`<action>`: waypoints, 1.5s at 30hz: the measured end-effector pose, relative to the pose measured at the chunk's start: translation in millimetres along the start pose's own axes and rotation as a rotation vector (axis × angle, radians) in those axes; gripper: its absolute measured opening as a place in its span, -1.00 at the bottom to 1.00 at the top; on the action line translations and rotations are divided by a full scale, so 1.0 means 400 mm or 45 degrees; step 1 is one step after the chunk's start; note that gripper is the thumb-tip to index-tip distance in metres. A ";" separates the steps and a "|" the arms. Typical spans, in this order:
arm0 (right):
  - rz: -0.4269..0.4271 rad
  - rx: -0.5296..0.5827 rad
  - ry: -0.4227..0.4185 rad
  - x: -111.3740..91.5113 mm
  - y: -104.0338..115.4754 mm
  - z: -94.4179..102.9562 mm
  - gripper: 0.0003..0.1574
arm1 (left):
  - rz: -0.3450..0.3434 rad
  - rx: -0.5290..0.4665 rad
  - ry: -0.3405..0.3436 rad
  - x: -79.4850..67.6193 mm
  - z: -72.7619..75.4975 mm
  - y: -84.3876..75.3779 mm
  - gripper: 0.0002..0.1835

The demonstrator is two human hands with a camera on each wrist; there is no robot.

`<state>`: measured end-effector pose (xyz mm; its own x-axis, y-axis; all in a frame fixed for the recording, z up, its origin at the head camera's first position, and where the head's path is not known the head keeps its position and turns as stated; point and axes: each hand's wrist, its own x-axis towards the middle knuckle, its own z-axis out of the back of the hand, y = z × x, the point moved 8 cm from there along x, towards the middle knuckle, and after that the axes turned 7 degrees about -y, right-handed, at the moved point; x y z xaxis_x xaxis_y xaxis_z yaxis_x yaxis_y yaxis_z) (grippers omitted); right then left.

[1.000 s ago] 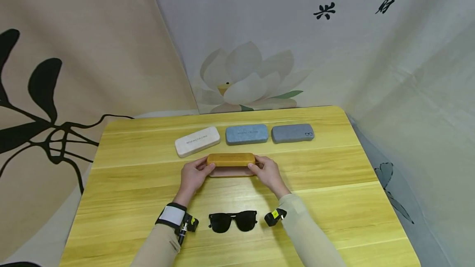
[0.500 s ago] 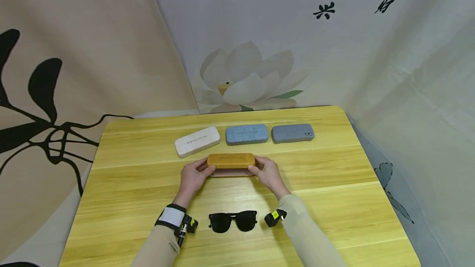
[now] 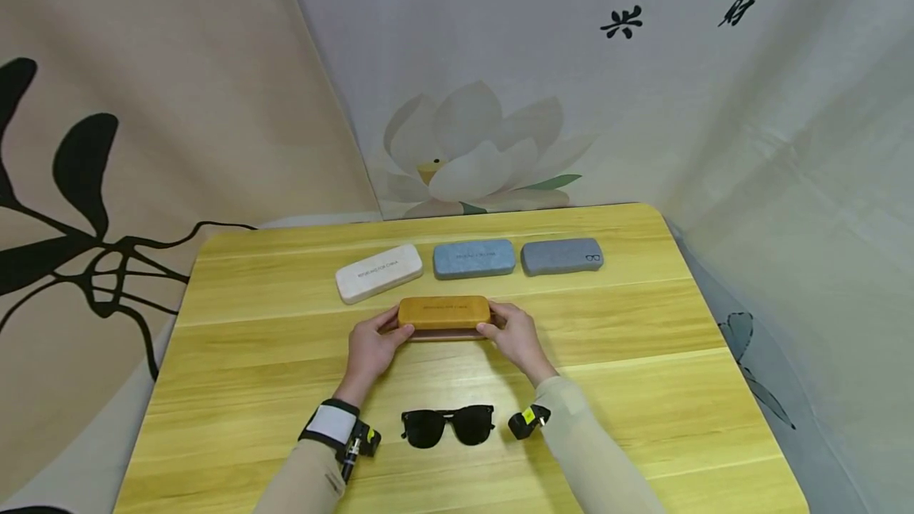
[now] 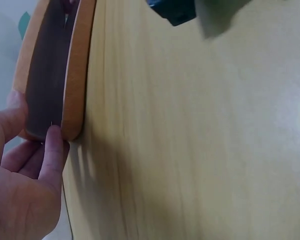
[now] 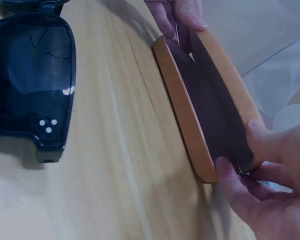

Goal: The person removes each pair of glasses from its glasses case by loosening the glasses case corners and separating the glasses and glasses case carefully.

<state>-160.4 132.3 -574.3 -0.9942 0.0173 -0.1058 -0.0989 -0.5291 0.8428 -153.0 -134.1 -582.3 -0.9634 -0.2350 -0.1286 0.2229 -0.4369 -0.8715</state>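
Observation:
An orange glasses case (image 3: pixel 444 313) lies across the middle of the table, its lid partly raised and its hinge at the far side. My left hand (image 3: pixel 371 346) grips the case's left end, thumb on the lid's edge and fingers by the base. At the opposite end my right hand (image 3: pixel 518 342) holds it the same way. Through the gap, both wrist views show a dark lining (image 5: pixel 210 107) with nothing visible inside. Black sunglasses (image 3: pixel 448 426) rest on the table between my forearms, lenses toward me; part of them looms close in the right wrist view.
Behind the orange case, a white glasses case (image 3: pixel 379 273), a blue one (image 3: pixel 474 259) and a grey one (image 3: pixel 562 257) stand in a row. The wooden table's (image 3: pixel 643 387) far edge meets a printed curtain (image 3: pixel 485 46).
The orange case's lid has swung down toward me, narrowing the opening. Both hands keep their hold on its ends, thumbs moving down with the lid. The sunglasses have stayed put.

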 end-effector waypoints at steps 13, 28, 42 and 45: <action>0.017 -0.007 -0.019 -0.003 0.002 -0.001 -0.34 | -0.064 -0.002 -0.037 -0.008 0.001 0.007 -0.41; -0.003 -0.044 -0.019 -0.003 0.004 -0.002 -0.31 | -0.195 0.027 -0.073 -0.017 -0.001 0.003 -0.39; 0.017 -0.059 -0.078 -0.011 -0.010 -0.009 -0.29 | -0.226 -0.009 -0.082 -0.021 -0.002 0.009 -0.36; 0.018 -0.053 -0.085 -0.014 -0.011 -0.009 -0.29 | -0.218 -0.015 -0.080 -0.022 -0.002 0.009 -0.35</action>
<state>-154.3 131.4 -579.4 -0.9962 0.0651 -0.0572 -0.0841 -0.5647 0.8210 -144.0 -132.9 -584.8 -0.9759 -0.2118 0.0520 0.0538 -0.4648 -0.8838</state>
